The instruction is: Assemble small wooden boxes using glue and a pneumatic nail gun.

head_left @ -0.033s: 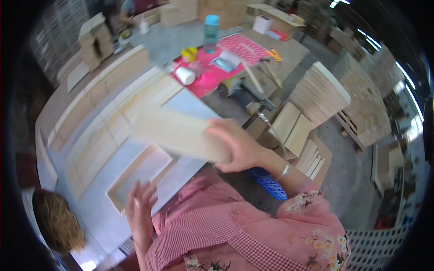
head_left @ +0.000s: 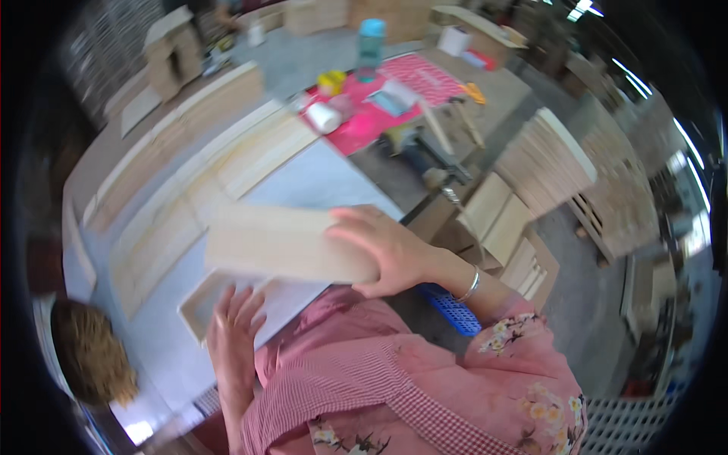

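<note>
My right hand (head_left: 383,246) is closed around one end of a pale wooden board (head_left: 269,241), blurred by motion, raised above the grey-white tabletop. Under the board's left part lies a shallow rectangular wooden frame (head_left: 199,297), partly hidden by the board and my left hand. My left hand (head_left: 236,322) holds nothing; its fingers are spread over the frame's near end, and I cannot tell whether they touch it. Beyond the held board, a row of flat light wooden pieces (head_left: 178,212) lies across the table.
A second wooden row (head_left: 174,144) stands farther back. A bowl of brown pieces (head_left: 95,353) sits at the left. A power tool (head_left: 425,155), teal bottle (head_left: 370,49) and white roll (head_left: 324,118) are beyond. Board stacks (head_left: 542,163) and a blue basket (head_left: 453,309) are on the right.
The board in my right hand has turned to lie more level across the view, its free end nearer my left hand. My left hand stays open. The surroundings have shifted slightly in view.
</note>
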`<state>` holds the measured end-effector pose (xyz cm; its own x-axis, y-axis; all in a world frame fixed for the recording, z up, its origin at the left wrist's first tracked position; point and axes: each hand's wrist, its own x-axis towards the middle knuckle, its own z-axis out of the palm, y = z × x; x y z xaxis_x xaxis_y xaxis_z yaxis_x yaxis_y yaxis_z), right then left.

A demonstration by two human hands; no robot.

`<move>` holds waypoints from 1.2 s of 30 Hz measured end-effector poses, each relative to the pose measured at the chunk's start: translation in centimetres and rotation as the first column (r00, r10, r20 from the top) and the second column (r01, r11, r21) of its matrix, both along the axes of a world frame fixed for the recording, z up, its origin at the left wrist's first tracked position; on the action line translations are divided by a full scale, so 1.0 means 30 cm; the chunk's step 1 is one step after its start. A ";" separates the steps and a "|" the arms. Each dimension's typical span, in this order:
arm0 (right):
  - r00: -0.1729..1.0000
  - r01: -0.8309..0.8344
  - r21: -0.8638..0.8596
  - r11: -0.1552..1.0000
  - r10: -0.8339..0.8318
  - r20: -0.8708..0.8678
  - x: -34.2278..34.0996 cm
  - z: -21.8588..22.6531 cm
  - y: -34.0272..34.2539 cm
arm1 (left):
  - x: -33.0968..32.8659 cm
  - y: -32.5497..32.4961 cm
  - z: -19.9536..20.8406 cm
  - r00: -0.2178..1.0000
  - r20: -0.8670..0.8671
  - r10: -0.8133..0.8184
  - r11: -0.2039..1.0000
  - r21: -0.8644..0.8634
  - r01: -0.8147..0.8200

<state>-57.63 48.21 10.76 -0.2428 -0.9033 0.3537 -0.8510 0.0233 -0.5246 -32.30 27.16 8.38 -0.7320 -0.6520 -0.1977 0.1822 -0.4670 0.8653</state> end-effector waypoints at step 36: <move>0.881 -0.316 0.359 0.878 0.412 -0.231 0.063 -0.049 -0.582 | 0.345 -0.215 -0.214 0.634 0.422 0.648 0.505 -0.861 0.058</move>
